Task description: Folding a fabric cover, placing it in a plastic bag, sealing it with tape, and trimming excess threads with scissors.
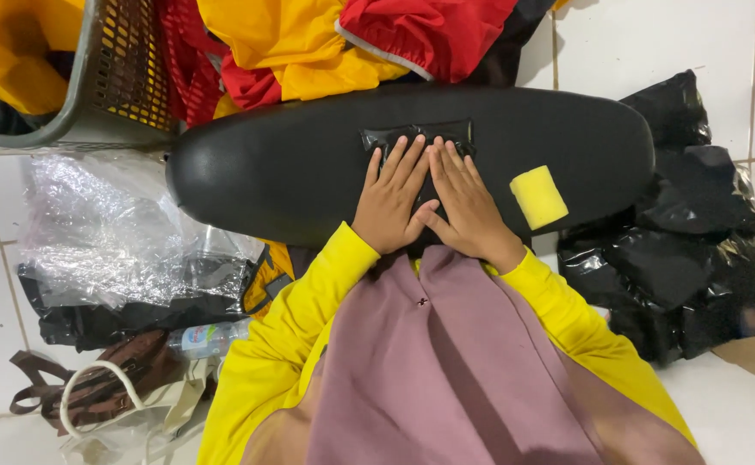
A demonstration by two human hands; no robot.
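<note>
- Pressing flat on the black patch [418,135], both hands open, grasping nothing: left hand [392,198] and right hand [468,202] touch side by side.
- Patch lies on top of the seat [291,172], near its middle.
- Yellow sponge [538,196] on seat, just right of right hand.
- Basket [119,77] behind seat's left end; black bags [696,241] at its right end.

The seat [308,164] lies bare left of the hands [429,202], open for passing. On the right a yellow sponge [538,196] sits just beside them. Clothes [351,43] and a basket [93,95] crowd the far edge (black bags [696,241] wall the right); bubble wrap [110,232] fills the left floor.
</note>
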